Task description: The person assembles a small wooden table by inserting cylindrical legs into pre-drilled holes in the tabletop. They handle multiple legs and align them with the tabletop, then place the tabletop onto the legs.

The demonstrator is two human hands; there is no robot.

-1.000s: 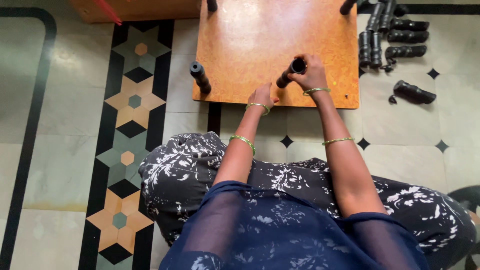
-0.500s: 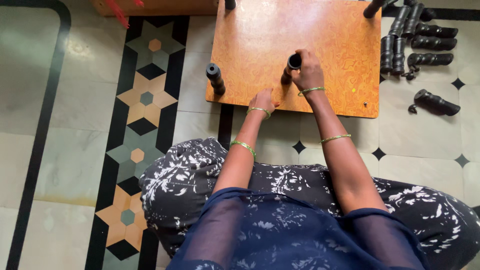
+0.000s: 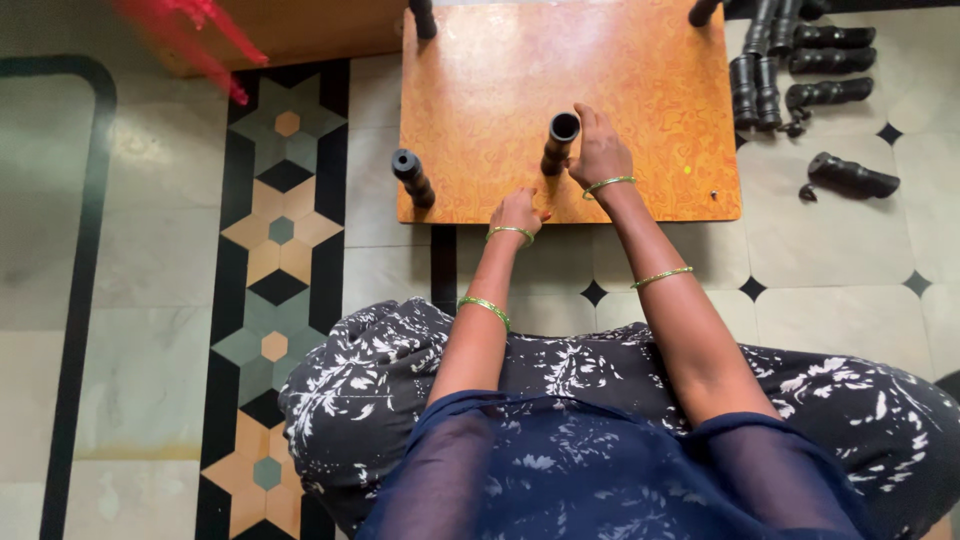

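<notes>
lap: patterned dark dress (image 3: 600, 370) and sheer blue top (image 3: 600, 480) at the bottom of frame, person seated on the floor, both forearms reaching forward, green bangles on each.
left hand: (image 3: 517, 212) at the near edge of the board, fingers curled down against that edge; can't tell whether it grips the edge or just rests on it.
right hand: (image 3: 598, 153) on the board surface, just right of the near black leg, fingers together and pointing up-frame, thumb side touching or almost touching the leg; not wrapped around it.
near black leg: (image 3: 559, 142) short black tube, standing up from the board near its near-middle, hollow top end facing the camera, tilted slightly left.
board: (image 3: 640, 80) orange-brown wooden panel lying flat on the floor tiles, underside up.
left corner leg: (image 3: 412, 177) black tube at the board's near-left corner, upright, well apart from both hands.
far legs: two more black tubes at the far corners (image 3: 423, 17), (image 3: 703, 11), partly cut off by the frame.
loose legs: (image 3: 800, 70) cluster of black turned legs on the tiles right of the board; one more (image 3: 852, 176) lying alone nearer.
floor: pale tiles with a black, tan and grey-green star border strip (image 3: 275, 220) on the left.
far left: blurred red object (image 3: 190, 30), can't tell what it is.
</notes>
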